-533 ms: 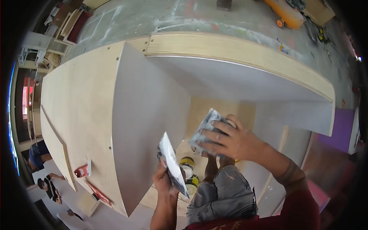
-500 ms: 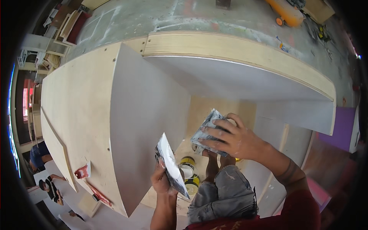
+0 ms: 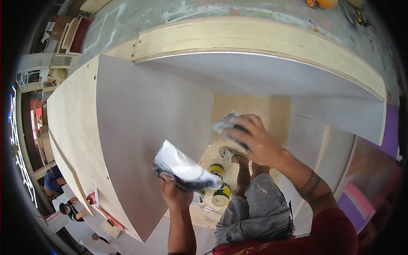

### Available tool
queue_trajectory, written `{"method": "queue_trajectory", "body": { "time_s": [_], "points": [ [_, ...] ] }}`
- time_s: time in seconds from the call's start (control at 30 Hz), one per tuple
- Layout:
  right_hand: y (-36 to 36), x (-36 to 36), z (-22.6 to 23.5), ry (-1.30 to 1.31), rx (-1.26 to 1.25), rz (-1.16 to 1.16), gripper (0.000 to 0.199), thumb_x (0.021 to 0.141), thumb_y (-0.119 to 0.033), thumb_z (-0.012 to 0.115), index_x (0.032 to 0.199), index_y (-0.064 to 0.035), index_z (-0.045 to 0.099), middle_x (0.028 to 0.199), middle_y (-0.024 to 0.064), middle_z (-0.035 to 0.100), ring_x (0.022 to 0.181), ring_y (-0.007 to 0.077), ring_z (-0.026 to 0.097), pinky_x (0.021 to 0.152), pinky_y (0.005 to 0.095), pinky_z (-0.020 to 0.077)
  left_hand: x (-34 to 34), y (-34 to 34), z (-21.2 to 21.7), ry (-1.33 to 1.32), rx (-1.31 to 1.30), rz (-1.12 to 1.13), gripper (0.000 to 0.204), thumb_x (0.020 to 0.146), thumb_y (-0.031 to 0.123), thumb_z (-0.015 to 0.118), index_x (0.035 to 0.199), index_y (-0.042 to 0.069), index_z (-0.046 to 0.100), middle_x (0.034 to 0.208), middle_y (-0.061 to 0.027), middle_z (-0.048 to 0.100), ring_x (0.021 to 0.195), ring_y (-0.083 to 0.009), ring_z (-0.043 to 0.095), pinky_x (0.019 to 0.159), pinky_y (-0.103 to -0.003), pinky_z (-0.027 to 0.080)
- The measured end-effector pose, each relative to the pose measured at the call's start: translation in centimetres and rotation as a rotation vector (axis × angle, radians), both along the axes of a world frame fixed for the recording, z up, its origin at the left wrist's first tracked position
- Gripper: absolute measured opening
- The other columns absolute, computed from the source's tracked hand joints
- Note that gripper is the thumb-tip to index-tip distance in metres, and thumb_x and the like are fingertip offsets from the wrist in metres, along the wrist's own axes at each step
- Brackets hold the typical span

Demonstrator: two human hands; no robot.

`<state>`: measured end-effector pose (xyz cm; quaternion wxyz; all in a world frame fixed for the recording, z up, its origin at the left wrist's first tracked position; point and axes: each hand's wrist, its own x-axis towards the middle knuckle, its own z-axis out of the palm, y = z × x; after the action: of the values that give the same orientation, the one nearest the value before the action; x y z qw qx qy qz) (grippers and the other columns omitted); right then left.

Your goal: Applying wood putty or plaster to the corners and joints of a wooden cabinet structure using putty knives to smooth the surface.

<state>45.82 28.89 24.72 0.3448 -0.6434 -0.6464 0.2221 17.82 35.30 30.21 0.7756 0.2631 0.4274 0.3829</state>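
Observation:
Low in front of me, my left hand [image 3: 176, 196] grips a dark-smeared flat plate whose upper face carries white putty [image 3: 174, 159]. My right hand [image 3: 259, 142] is closed round a flat spreader [image 3: 225, 123] smeared grey and white, blurred by motion. It is raised above and to the right of the plate, apart from it. Both hands are inside a box-like enclosure with grey-white inner panels [image 3: 157, 114]. Yellow-and-black cans [image 3: 221, 197] stand on the floor below, partly hidden by the plate.
The enclosure's plywood top edge [image 3: 255, 38] curves across the far side. On its left plywood face [image 3: 76, 114] lies a red-smeared piece [image 3: 111, 220]. A co-worker [image 3: 72, 209] is at the far left. Wooden boards [image 3: 72, 36] are stacked at the back left. A purple-and-pink panel [image 3: 357, 208] stands at the right.
My left hand has tilted the plate so its putty face shows more. My right hand has turned the spreader and moved slightly upward. The view has shifted.

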Motion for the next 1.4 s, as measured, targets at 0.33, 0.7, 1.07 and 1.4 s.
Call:
{"method": "queue_trajectory", "body": {
  "time_s": [0.33, 0.7, 1.07, 1.4],
  "points": [
    [2.2, -4.3, 3.7, 2.104, -0.673, -0.578, 0.024, 0.092, -0.011, 0.062, 0.116, -0.0066, 0.063, 0.107, 0.0052, 0.068, 0.101, 0.0191, 0.067, 0.09, 0.0355, 0.0534, 5.1, 2.1, -0.3, 0.68, 1.415, -0.511, 0.043, 0.087, 0.004, 0.068, 0.127, 0.018, 0.06, 0.133, -0.0237, 0.054, 0.124, -0.0446, 0.054, 0.106, -0.05, 0.044],
    [7.8, -6.0, -11.9, 1.885, -0.452, -0.619, 0.034, 0.095, -0.02, 0.066, 0.122, -0.0012, 0.06, 0.112, 0.0075, 0.066, 0.1, 0.0169, 0.064, 0.088, 0.0303, 0.0507, -4.1, -5.3, -5.6, 0.913, 0.508, -0.357, 0.051, 0.091, -0.007, 0.044, 0.141, 0.0, 0.047, 0.136, -0.0221, 0.055, 0.127, -0.0347, 0.054, 0.112, -0.044, 0.037],
    [17.5, -10.8, -21.1, 1.351, -0.483, -0.642, 0.042, 0.098, -0.024, 0.062, 0.128, 0.0052, 0.057, 0.112, 0.0107, 0.066, 0.099, 0.0157, 0.06, 0.087, 0.0308, 0.0486, -2.5, -8.7, -4.6, 0.479, 0.068, 0.12, 0.028, 0.103, 0.026, 0.055, 0.119, 0.003, 0.052, 0.121, -0.0102, 0.059, 0.11, -0.0209, 0.056, 0.096, -0.04, 0.046],
    [17.4, -11.0, -21.9, 1.363, -0.455, -0.766, 0.032, 0.096, -0.022, 0.06, 0.114, 0.0052, 0.063, 0.096, 0.0104, 0.068, 0.087, 0.0152, 0.06, 0.076, 0.0307, 0.0484, -5.0, -9.1, -4.8, 0.488, 0.111, 0.156, 0.013, 0.1, 0.021, 0.06, 0.108, 0.01, 0.056, 0.12, -0.0066, 0.059, 0.113, -0.0215, 0.056, 0.103, -0.045, 0.045]
  ]
}}
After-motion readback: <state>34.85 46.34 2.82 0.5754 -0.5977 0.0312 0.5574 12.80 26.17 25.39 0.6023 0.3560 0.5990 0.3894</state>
